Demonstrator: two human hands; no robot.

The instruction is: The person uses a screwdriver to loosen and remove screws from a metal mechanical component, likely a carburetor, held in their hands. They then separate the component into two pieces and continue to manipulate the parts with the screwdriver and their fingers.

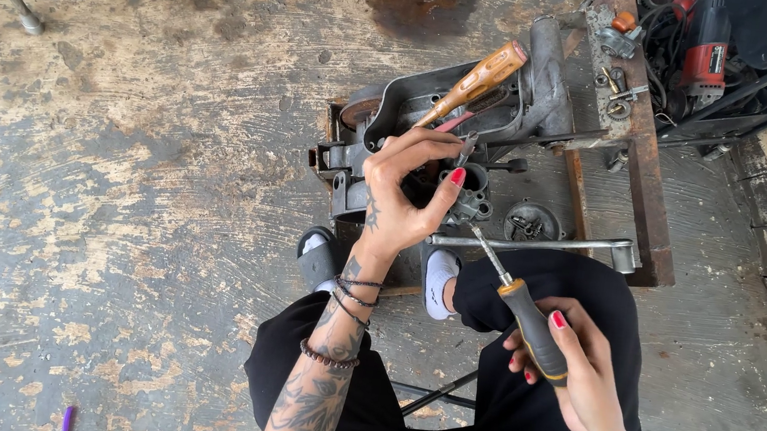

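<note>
We are crouched over a stained, flaking concrete floor (120,166), grey with pale worn patches and a rusty blotch beyond our hands. Just under our left hand (402,198) sits the biggest piece, a grey cast-metal engine casing (433,115), dull, greasy and full of rounded housings, resting on a rusty steel frame (643,178) that runs off to the right of our right hand (569,362).

Our left hand is curled in a loose claw, fingertips closed on a small part at the casing's dark round opening (468,191); what exactly it pinches we cannot tell. A wooden-handled screwdriver (476,82), amber and smooth, stands tilted in the casing just past those fingers. A long chrome ratchet bar (544,245) lies between our two hands.

Our right hand is wrapped firmly around the black-and-yellow rubbery handle of a second screwdriver (526,318), its slim steel shaft pointing up-left towards the casing without touching it.

We judge this to be the disassembly stage: the left hand steadies or frees a fitting while the tool waits. The next move would call for bringing that tip accurately to a fastener and holding the casing steady against the turn.
</note>
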